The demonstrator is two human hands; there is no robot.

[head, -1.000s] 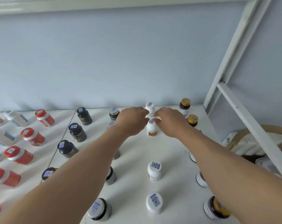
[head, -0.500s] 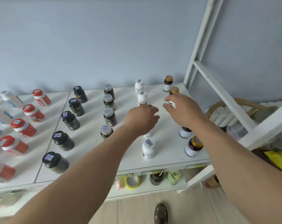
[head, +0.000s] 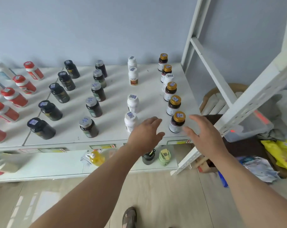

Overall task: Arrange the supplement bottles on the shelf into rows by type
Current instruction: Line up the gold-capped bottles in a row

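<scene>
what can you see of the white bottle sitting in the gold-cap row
The white bottle stands upright, third from the back in the gold-cap row on the shelf's right side. It looks like white plastic, with a white cap bearing a small blue-printed sticker. The gold-capped bottle in front hides its lower part. No hand touches it.

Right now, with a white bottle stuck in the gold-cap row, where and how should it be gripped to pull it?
Pinch the white bottle by its cap from above. It stands upright, tight between gold-cap bottles front and back, so its sides are boxed in; only the cap shows clear. The right hand looks nearest.
</scene>
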